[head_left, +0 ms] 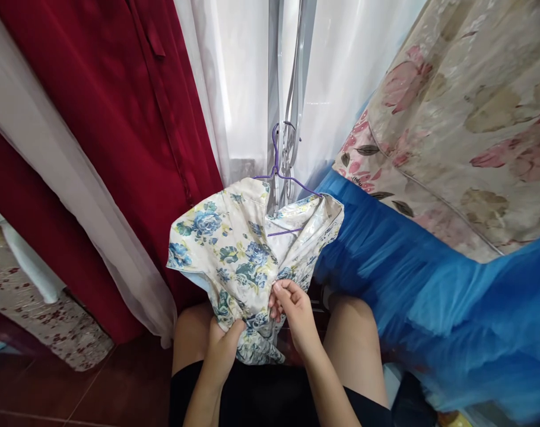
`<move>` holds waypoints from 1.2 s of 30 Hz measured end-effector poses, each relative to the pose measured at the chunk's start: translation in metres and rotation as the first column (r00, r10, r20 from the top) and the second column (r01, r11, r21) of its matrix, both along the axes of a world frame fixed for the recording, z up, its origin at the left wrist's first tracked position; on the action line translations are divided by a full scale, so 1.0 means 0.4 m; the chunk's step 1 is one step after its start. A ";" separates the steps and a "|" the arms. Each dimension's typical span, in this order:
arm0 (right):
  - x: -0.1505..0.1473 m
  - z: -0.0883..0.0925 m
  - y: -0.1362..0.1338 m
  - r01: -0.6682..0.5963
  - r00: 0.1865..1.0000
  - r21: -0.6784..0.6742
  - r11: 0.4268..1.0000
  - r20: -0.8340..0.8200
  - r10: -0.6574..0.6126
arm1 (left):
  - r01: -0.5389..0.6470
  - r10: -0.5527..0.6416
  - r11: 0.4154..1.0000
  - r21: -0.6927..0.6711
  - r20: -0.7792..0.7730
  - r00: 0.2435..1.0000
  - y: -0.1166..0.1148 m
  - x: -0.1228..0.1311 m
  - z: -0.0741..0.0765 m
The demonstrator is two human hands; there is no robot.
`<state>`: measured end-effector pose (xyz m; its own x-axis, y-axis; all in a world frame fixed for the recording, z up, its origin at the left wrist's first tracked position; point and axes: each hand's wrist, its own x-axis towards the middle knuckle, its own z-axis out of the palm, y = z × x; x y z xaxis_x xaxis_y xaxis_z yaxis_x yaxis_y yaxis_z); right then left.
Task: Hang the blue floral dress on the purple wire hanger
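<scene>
A cream blouse (238, 249) with blue and green flowers hangs in front of me on a purple hanger (276, 171). Its neckline lies open at the front, and the hanger's lower bar shows inside. My left hand (225, 343) is closed on the fabric at the blouse's lower left side, with the fingers behind the cloth. With thumb and fingertips together, my right hand (295, 309) pinches the front edge below the neckline. The blouse's lower part bunches between my hands and over my lap.
Dark red curtain cloth (105, 107) hangs at left beside sheer white fabric (74, 130). Grey ribbons (276, 65) run down behind the hanger. At right are a floral cloth (466, 136) and blue tulle (452, 296). Brown floor tiles (114, 385) show at lower left.
</scene>
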<state>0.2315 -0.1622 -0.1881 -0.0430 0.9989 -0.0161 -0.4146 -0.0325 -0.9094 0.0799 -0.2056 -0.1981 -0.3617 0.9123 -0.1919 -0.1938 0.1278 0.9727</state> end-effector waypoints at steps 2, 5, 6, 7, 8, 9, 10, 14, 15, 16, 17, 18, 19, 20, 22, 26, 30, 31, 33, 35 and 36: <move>-0.001 0.001 0.000 0.030 0.997 0.031 0.999 0.070 -0.032 | 0.044 -0.044 0.999 0.009 -0.014 0.999 -0.006 0.006 0.011; 0.003 0.004 0.008 0.031 0.985 0.093 0.995 0.165 -0.046 | 0.107 -0.105 0.993 0.049 -0.037 0.994 -0.014 0.021 0.017; 0.007 0.003 0.010 0.015 0.981 0.102 0.995 0.191 -0.035 | 0.101 -0.099 0.993 0.056 -0.037 0.994 -0.015 0.026 0.015; 0.013 0.002 0.011 -0.002 0.978 0.100 0.995 0.207 -0.019 | 0.082 -0.080 0.995 0.057 -0.027 0.996 -0.015 0.030 0.011; 0.021 0.000 0.010 -0.015 0.977 0.092 0.996 0.212 -0.005 | 0.051 -0.051 0.997 0.054 -0.008 0.999 -0.014 0.032 0.005; 0.030 -0.004 0.006 -0.024 0.978 0.080 0.997 0.209 0.007 | 0.016 -0.016 0.999 0.049 0.016 1.000 -0.011 0.033 -0.002; 0.039 -0.009 0.001 -0.027 0.980 0.062 0.998 0.199 0.014 | -0.019 0.018 0.999 0.051 0.035 0.999 -0.007 0.032 -0.010; 0.072 -0.025 -0.031 0.013 0.988 -0.020 1.000 0.155 -0.010 | -0.279 0.324 0.902 0.331 -0.090 0.942 0.014 0.026 -0.033; 0.076 -0.025 -0.040 0.042 0.988 -0.033 0.999 0.149 -0.037 | -0.307 0.405 0.846 0.437 -0.152 0.901 0.017 0.030 -0.035; 0.078 -0.021 -0.048 0.069 0.987 -0.040 0.997 0.149 -0.063 | -0.277 0.440 0.811 0.516 -0.225 0.870 0.020 0.037 -0.034; 0.078 -0.014 -0.055 0.087 0.985 -0.042 0.995 0.155 -0.080 | -0.195 0.416 0.810 0.553 -0.307 0.856 0.023 0.049 -0.032; 0.077 -0.004 -0.060 0.091 0.982 -0.040 0.995 0.167 -0.084 | -0.075 0.334 0.833 0.548 -0.391 0.858 0.026 0.064 -0.029; 0.075 0.006 -0.065 0.084 0.981 -0.035 0.996 0.181 -0.076 | 0.049 0.224 0.855 0.516 -0.454 0.862 0.031 0.082 -0.025; 0.073 0.017 -0.069 0.068 0.979 -0.026 0.997 0.194 -0.061 | 0.160 0.107 0.867 0.473 -0.489 0.866 0.036 0.102 -0.022; 0.070 0.036 -0.076 0.038 0.977 -0.005 0.999 0.211 -0.036 | 0.253 -0.028 0.872 0.419 -0.473 0.881 0.050 0.141 -0.016; 0.083 0.060 -0.083 0.044 0.970 0.037 0.998 0.238 -0.052 | 0.258 -0.056 0.867 0.427 -0.429 0.901 0.070 0.191 -0.016; 0.112 0.113 -0.044 0.001 0.965 0.045 0.999 0.261 -0.013 | 0.346 -0.076 0.809 0.475 -0.499 0.863 0.065 0.204 -0.022; 0.119 0.141 -0.020 0.001 0.965 0.054 0.999 0.262 -0.015 | 0.360 -0.074 0.799 0.482 -0.514 0.854 0.063 0.203 -0.023; 0.128 0.215 0.044 0.014 0.964 0.110 0.994 0.261 -0.042 | 0.373 -0.051 0.792 0.483 -0.557 0.829 0.062 0.198 -0.025; 0.128 0.305 0.116 0.000 0.963 0.183 0.983 0.263 -0.049 | 0.379 -0.026 0.805 0.456 -0.612 0.790 0.067 0.187 -0.027; 0.124 0.350 0.148 -0.024 0.964 0.213 0.977 0.263 -0.034 | 0.382 -0.021 0.815 0.436 -0.636 0.771 0.071 0.179 -0.029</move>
